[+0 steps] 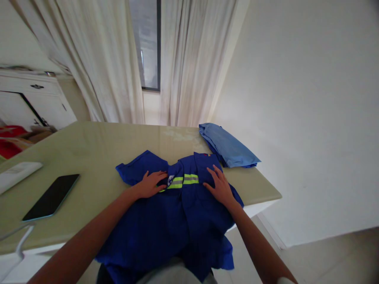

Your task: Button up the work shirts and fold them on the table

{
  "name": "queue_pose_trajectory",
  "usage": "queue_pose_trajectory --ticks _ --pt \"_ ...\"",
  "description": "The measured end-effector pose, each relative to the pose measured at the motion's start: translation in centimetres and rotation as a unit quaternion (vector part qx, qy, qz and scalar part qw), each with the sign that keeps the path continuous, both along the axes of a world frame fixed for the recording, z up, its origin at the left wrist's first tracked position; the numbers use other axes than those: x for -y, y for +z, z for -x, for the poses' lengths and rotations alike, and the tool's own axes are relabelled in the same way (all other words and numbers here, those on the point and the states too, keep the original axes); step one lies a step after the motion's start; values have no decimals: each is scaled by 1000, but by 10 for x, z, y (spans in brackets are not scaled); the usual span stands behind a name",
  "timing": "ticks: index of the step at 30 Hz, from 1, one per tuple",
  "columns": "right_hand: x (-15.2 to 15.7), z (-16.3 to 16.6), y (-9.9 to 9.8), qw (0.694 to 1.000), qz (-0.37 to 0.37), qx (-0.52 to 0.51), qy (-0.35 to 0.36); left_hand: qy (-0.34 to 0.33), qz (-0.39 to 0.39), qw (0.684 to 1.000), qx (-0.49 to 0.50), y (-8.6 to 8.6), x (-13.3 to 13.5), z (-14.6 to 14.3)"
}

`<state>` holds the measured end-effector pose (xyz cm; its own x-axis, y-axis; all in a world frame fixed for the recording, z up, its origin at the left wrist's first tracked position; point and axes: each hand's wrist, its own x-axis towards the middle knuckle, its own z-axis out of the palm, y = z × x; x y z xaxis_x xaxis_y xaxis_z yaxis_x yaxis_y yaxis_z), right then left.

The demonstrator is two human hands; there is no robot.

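Observation:
A dark blue work shirt [177, 221] with a yellow-grey reflective stripe lies spread on the pale green table [97, 150], its lower part hanging over the near edge. My left hand [151, 183] rests flat on the shirt just left of the stripe, fingers stretched out. My right hand [219, 185] lies flat on the shirt's right side, fingers spread. Neither hand holds anything.
A folded light blue garment [227, 148] sits at the table's far right corner. A dark phone [51, 196] and a white flat object [16, 173] lie on the left. Curtains and a window stand behind the table; a white cabinet [35, 98] is at left.

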<state>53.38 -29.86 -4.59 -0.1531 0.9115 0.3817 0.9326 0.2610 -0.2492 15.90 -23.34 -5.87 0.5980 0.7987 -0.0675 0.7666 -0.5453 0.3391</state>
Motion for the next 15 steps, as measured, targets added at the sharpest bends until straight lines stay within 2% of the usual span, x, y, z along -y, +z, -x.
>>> queue_pose_trajectory --ticks 2,4,6,8,9,11,12,13,15 --pt "-17 3 -6 997 48 57 -9 23 6 1000 -20 -5 13 2" --pt "-25 2 -11 994 73 77 -13 62 4 997 -36 -9 15 10" --pt "-23 -5 -11 999 37 30 -27 121 6 991 -52 -11 8 22" --pt "-9 -18 -9 991 -66 -81 -86 183 11 981 -62 -10 -3 35" --pt "2 -27 -8 971 -132 -147 -137 209 10 976 -62 -8 -9 42" --pt "30 -46 -7 900 -248 -256 -250 244 -12 968 -54 -2 -18 51" --pt "45 -55 -9 866 -282 -295 -287 256 -32 965 -51 2 -21 54" --pt "60 -63 -12 846 -295 -324 -302 266 -57 961 -50 6 -23 53" --pt "86 -76 -24 840 -266 -374 -288 272 -106 956 -41 14 -27 45"
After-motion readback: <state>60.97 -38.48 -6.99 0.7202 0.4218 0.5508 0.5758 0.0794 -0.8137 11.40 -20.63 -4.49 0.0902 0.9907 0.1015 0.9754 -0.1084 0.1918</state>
